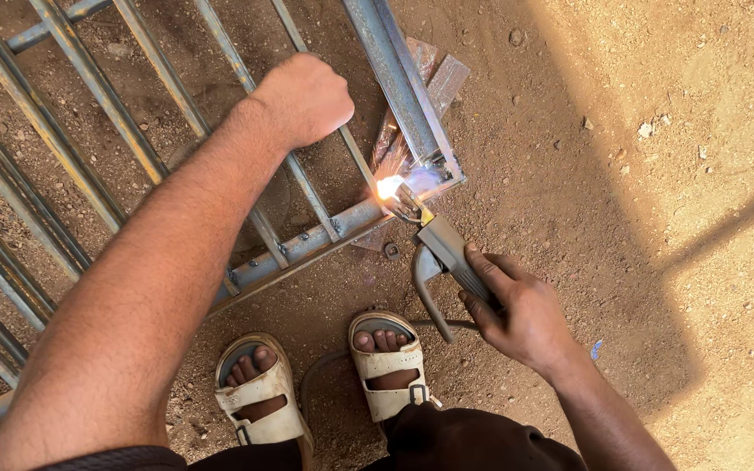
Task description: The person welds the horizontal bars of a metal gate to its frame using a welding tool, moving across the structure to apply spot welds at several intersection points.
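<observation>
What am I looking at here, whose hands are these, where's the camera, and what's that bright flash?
The one picture comes from a camera worn on a person's head, looking straight down, so you see their own arms and their feet in pale sandals on the dirt ground. A metal gate frame made of grey bars lies flat on the ground. The left hand is closed around one of the thin bars, steadying it. The right hand grips a grey welding electrode holder, a clamp-like tool. Its tip touches the frame near the corner, and the bright flash is the welding arc with sparks. A dark cable curves past the feet.
</observation>
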